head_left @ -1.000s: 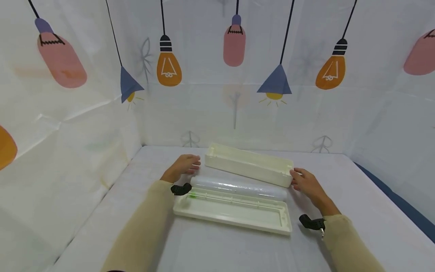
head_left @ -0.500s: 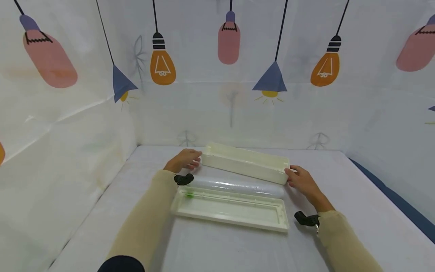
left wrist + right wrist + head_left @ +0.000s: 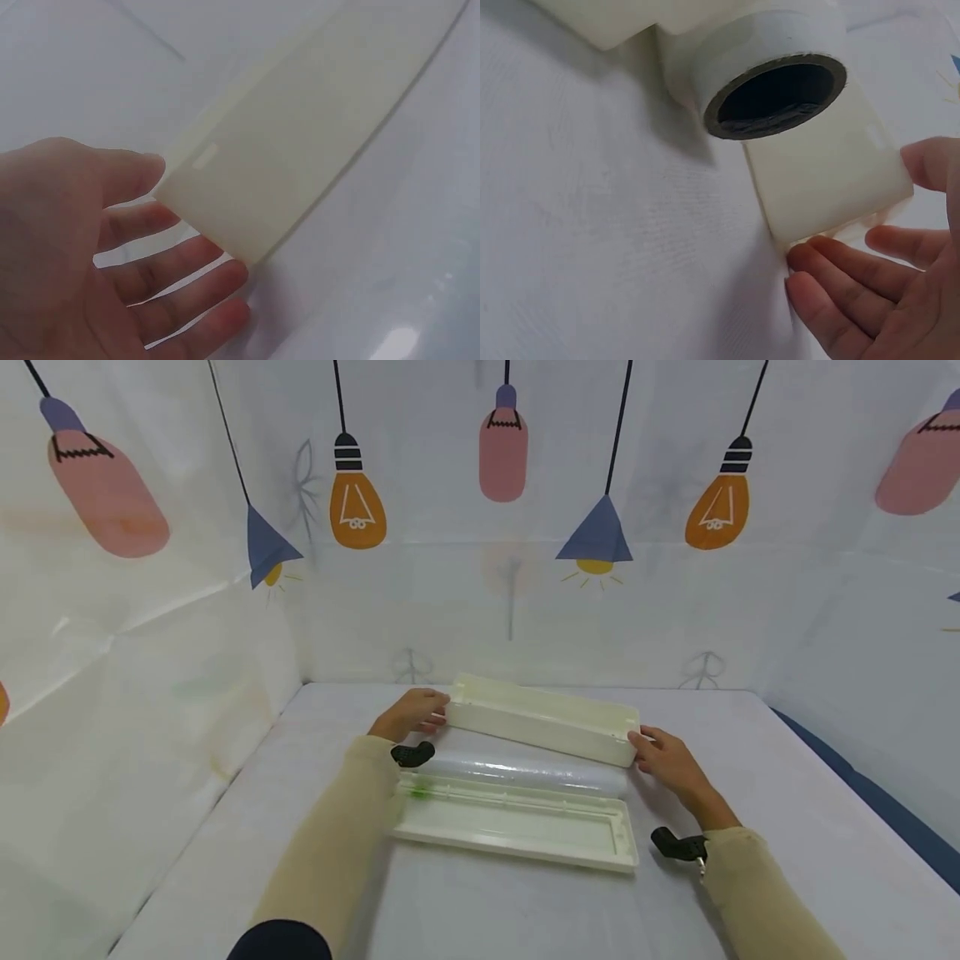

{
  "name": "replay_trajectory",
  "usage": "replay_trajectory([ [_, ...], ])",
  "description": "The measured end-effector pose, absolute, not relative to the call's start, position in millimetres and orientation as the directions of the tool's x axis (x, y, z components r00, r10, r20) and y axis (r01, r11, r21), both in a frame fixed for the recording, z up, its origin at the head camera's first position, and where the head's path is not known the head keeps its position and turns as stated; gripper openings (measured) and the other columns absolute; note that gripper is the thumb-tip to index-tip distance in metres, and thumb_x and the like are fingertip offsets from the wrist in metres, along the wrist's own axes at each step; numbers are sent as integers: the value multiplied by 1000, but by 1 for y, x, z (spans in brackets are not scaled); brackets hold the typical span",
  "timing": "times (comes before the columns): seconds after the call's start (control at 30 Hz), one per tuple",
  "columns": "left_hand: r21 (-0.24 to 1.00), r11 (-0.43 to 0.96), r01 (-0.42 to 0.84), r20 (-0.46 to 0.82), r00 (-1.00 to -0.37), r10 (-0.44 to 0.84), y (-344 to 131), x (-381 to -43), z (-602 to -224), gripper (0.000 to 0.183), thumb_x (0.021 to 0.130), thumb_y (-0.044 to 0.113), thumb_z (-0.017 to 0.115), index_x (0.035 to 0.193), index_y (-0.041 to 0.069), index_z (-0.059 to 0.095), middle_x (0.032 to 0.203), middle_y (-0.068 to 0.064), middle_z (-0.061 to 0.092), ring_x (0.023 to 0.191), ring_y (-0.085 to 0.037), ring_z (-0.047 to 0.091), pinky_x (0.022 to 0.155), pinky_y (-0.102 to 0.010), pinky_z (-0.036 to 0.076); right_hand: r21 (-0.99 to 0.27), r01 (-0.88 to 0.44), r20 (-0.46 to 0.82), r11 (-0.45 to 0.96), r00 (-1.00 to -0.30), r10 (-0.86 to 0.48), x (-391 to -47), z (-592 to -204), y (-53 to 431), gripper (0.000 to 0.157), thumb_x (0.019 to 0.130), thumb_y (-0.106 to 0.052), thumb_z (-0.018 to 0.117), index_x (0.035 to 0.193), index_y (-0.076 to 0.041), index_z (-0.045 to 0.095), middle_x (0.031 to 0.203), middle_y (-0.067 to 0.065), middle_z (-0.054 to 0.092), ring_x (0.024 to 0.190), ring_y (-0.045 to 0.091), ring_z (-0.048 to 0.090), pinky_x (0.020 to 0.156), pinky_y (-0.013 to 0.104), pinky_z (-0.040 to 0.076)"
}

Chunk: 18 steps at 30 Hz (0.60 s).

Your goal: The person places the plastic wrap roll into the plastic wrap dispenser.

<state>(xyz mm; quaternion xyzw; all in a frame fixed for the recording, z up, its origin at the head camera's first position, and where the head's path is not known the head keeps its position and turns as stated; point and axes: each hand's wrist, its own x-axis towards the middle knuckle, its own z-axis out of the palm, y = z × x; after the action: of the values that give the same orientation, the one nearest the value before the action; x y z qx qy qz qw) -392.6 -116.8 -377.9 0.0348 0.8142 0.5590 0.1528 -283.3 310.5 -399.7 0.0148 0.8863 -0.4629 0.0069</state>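
Touching the cream box (image 3: 551, 733) at both ends, left hand (image 3: 409, 713) and right hand (image 3: 672, 768) are kinda spread; plastic roll (image 3: 521, 770) sits just in front, table edge (image 3: 690, 692) close behind.

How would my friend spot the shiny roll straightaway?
On the white table, find the deep cream box at the back and the shallow cream tray nearer. The roll lies between them, a shiny tube, round where its neighbours have corners.

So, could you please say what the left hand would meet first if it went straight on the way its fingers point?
The left hand would first meet the end of the cream box, which it appears to touch, though contact is unclear.
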Motion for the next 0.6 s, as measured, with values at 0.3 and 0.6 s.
replay_trajectory([
  [0.3, 911, 405, -82, -197, -948, 250, -118, -393, -377, 44, 106, 30, 51, 132, -5, 56, 128, -20, 59, 118, -32, 60, 95, -40, 52, -847, 49, -62, 529, -998, -7, -285, -399, 313, 84, 103, -54, 47, 153, 10, 25, 146, 33, 44, 128, 42, 52, 104, 47, 46],
  [0.6, 919, 378, -111, -207, -953, 222, -115, -393, -382, 50, 105, 30, 52, 145, -1, 50, 132, -19, 59, 120, -31, 59, 97, -39, 52, -847, 65, -71, 528, -997, 9, -282, -399, 313, 83, 103, -53, 48, 152, 11, 27, 143, 33, 47, 122, 39, 58, 103, 47, 46],
])
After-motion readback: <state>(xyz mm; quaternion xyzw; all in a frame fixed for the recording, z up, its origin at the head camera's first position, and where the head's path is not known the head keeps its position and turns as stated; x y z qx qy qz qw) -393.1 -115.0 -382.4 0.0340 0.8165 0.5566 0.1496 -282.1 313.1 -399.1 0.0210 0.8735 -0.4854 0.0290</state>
